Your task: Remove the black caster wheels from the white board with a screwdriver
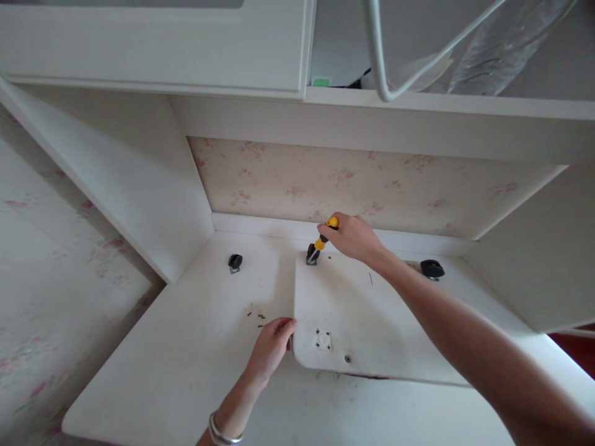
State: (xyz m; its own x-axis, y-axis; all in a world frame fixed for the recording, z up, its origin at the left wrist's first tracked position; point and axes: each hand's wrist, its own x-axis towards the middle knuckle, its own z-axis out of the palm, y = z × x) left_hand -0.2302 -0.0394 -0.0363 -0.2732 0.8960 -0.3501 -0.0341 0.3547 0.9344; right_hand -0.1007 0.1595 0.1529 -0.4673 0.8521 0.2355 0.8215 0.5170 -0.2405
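My right hand (352, 235) is wrapped round the yellow and black handle of a screwdriver (320, 242). Its shaft slants down to a black caster (311, 253) at the far left corner of a white board (390, 322). Whether the tip sits on a screw is too small to tell. At the near left edge of that board, my left hand (274, 344) grips the rim, thumb on top and fingers partly hidden. Close to the left hand, several small dark screws (261, 316) lie on the white desk (199, 365). A square mark with several holes shows on the board near its front corner.
One loose caster (235, 262) lies on the desk at the left, another (432, 269) at the far right. White side panels (134, 173) flank the desk. Overhead hang a cabinet door (158, 52) and an open shelf (441, 110), with a white bent rod (383, 74) in front.
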